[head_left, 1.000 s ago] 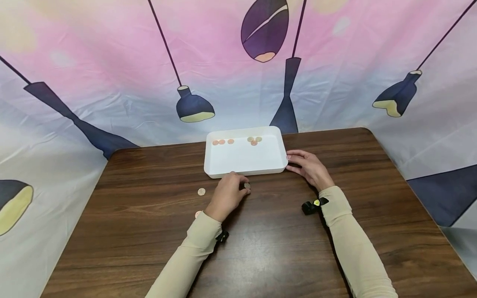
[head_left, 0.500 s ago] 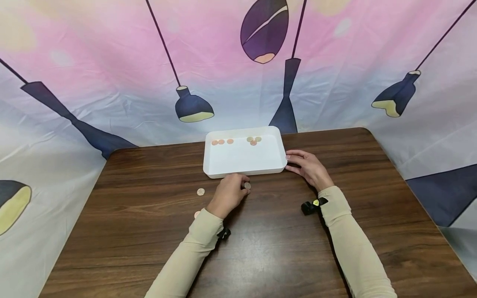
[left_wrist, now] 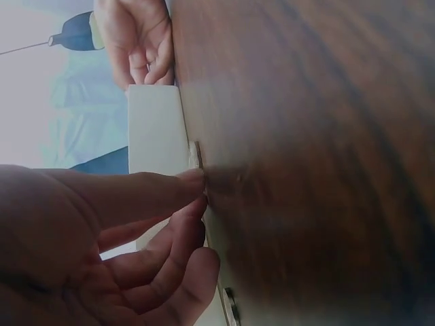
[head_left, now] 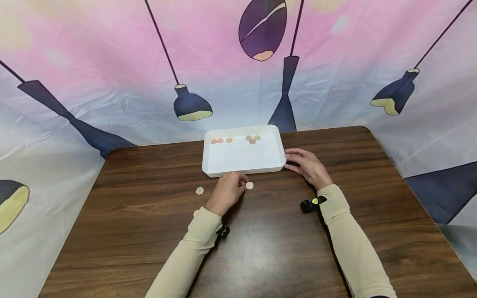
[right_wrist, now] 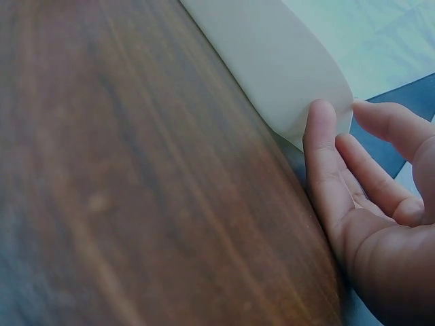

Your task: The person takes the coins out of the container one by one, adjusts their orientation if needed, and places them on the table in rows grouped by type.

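Note:
My left hand [head_left: 228,191] is in front of the white tray [head_left: 242,159], its thumb and fingertips pinching a coin [head_left: 249,186] close over the table. From the left wrist view, that coin [left_wrist: 195,155] shows nearly edge-on past the thumb tip, beside the tray's wall. My right hand [head_left: 307,167] touches the tray's right end near the front corner. In the right wrist view its thumb and fingers [right_wrist: 321,129] are fairly straight against the outside of the wall. Within the tray, three copper-coloured coins [head_left: 220,140] lie at the left and three mixed coins [head_left: 252,139] at the right.
Left of my left hand, one coin [head_left: 199,191] lies on the brown wooden table [head_left: 149,244]. Another coin [head_left: 195,213] is partly hidden by the left sleeve. A printed cloth [head_left: 130,62] hangs right behind the table's back edge.
The coin at my left fingertips has turned from dark to bright and shifted slightly right. My right hand and the tray hold their place.

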`<state>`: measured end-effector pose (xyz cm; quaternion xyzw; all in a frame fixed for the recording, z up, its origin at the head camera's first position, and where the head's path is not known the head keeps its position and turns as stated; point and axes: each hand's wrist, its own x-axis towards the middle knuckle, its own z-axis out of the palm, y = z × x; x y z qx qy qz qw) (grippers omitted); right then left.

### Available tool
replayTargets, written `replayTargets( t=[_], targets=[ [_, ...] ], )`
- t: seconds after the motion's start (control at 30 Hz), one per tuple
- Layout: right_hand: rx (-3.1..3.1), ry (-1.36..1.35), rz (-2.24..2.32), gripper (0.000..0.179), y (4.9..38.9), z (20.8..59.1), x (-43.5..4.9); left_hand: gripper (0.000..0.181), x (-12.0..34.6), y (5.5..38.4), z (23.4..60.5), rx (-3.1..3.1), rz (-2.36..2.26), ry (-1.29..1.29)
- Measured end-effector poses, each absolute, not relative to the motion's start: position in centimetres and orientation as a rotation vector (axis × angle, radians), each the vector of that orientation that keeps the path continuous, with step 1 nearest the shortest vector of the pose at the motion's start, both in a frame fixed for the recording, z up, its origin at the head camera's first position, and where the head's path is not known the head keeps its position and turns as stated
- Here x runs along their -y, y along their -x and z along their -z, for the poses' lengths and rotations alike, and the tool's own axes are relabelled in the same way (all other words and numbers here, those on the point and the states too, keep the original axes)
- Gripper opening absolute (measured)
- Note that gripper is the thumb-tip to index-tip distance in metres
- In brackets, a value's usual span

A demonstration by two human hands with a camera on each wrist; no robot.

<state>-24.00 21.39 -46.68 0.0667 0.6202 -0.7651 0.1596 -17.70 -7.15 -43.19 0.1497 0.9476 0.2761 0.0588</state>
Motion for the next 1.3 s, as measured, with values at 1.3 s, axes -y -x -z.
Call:
replayTargets(
  t=[1.3],
  targets=[
    [-1.818, -0.191, 2.157, 0.050, 23.5, 46.3, -21.0, 0.055, 21.5, 22.6, 42.8, -2.267, -1.784, 0.054]
  ],
)
